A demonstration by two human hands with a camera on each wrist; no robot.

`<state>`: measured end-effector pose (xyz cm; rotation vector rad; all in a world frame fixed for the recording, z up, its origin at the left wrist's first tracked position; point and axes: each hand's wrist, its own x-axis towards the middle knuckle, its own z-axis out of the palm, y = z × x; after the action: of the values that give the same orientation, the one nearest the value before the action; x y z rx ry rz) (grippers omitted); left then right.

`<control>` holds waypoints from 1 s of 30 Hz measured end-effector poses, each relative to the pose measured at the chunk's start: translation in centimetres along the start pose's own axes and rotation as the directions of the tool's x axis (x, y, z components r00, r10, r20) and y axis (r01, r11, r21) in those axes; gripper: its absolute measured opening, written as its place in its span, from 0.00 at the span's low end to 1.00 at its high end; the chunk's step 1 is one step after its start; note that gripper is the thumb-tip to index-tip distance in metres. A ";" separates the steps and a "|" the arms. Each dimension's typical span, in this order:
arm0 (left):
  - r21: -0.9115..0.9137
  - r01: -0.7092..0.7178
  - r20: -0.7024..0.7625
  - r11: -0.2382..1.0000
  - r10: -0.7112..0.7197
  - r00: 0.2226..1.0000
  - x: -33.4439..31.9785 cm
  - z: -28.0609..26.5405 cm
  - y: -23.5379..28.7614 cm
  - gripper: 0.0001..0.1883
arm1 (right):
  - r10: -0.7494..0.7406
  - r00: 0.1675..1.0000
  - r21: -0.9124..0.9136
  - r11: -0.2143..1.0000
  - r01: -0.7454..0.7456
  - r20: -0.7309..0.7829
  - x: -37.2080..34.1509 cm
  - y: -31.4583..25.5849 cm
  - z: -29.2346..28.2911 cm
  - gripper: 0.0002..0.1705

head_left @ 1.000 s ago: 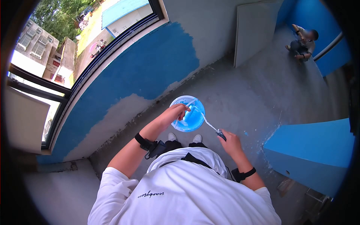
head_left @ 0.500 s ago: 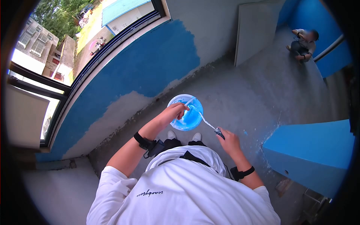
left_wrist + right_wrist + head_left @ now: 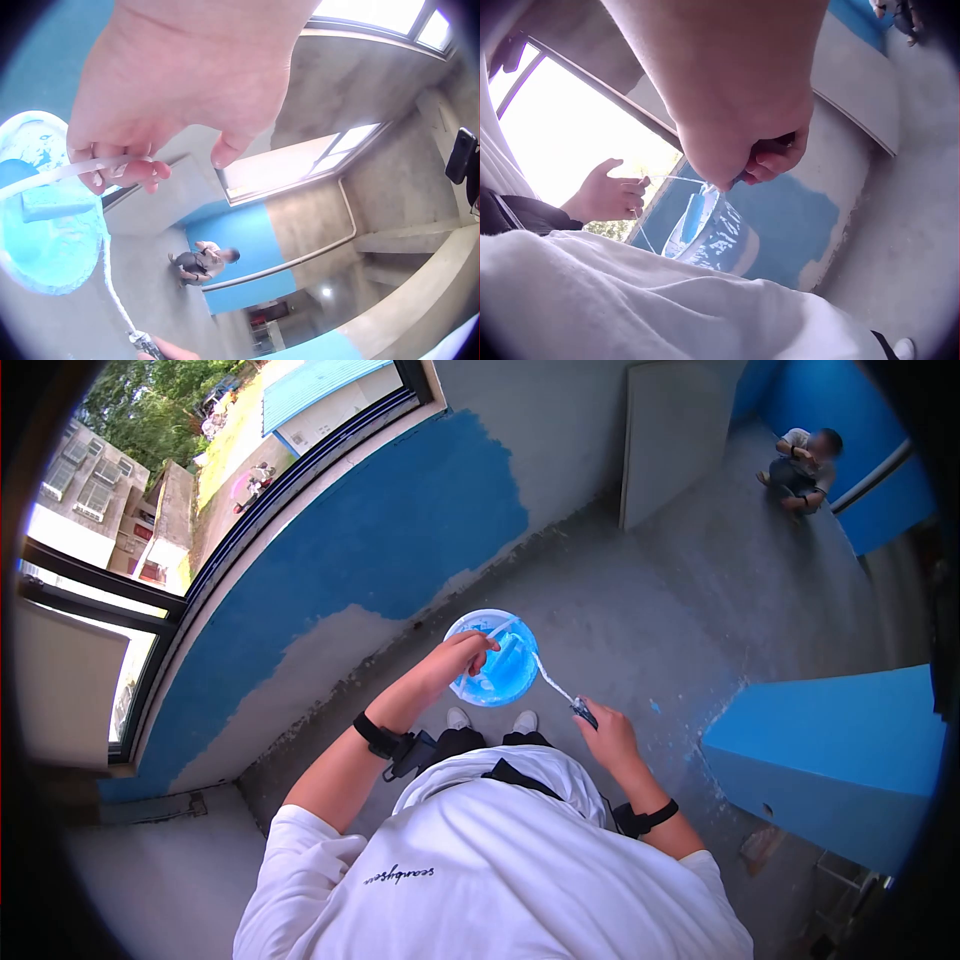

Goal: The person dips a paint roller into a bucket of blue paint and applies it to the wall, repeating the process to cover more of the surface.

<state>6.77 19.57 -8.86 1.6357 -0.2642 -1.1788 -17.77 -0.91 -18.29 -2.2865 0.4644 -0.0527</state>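
A white bucket (image 3: 507, 698) with bright blue paint in it hangs in front of the body, above the shoes. My left hand (image 3: 462, 658) has its fingers hooked round the white bucket handle (image 3: 41, 178), thumb held apart. My right hand (image 3: 612, 740) grips the dark handle of a paint roller (image 3: 585, 712). The roller's thin rod (image 3: 109, 281) is coated with pale paint and runs over the bucket's rim. Inside the bucket lies the blue-covered roller sleeve (image 3: 61, 209), tilted up against the inner wall in the right wrist view.
A partly painted blue wall (image 3: 380, 550) runs under a window (image 3: 200, 595) on the left. At right stands a blue block-shaped structure (image 3: 825, 735). A pale board (image 3: 675, 445) leans at the back, and another person (image 3: 800, 470) crouches by the far blue wall.
The head view has shifted slightly. Both hands keep their grips, and the roller sleeve shows more clearly inside the bucket than a second ago.
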 end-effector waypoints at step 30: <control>-0.072 0.017 -0.008 0.997 -0.018 1.000 0.6 -0.5 -1.0 0.16 | -0.040 0.999 -0.039 0.998 0.041 0.037 1.1 0.6 0.2 0.20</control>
<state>7.12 19.86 -10.05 1.5834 -0.1999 -1.1807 -16.89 -1.50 -19.00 -2.3321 0.4039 -0.0227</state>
